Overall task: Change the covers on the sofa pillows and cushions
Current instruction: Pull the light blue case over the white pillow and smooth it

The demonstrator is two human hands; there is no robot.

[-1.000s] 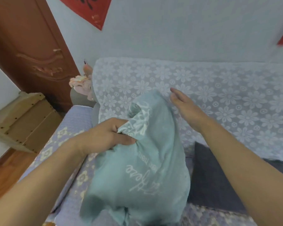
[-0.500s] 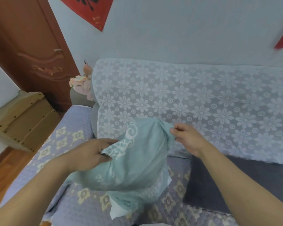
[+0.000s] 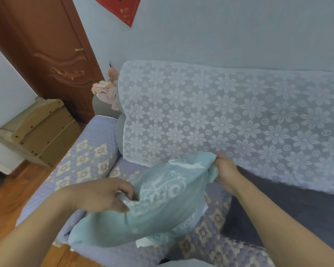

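A pale teal pillow (image 3: 158, 207) with a white scroll pattern lies tilted on the sofa seat (image 3: 96, 151), which wears a purple quilted cover. My left hand (image 3: 102, 195) grips the pillow's near-left edge, fingers curled into the fabric. At the far right corner my right hand (image 3: 225, 170) pinches the teal cloth. A strip of white lining (image 3: 143, 242) shows under the pillow's lower edge. A dark grey cushion (image 3: 289, 214) lies on the seat to the right, partly under my right forearm.
A white lace throw with flowers (image 3: 229, 120) covers the sofa back. Left of the sofa stand a wooden stepped stand (image 3: 39, 130) and a brown door (image 3: 46, 47). Pink artificial flowers (image 3: 104, 91) sit by the armrest. The floor (image 3: 4, 201) is wood.
The pillow has come down from upright in front of me to lying on the seat. Both hands moved down with it, and my right hand went from flat on it to pinching its corner.
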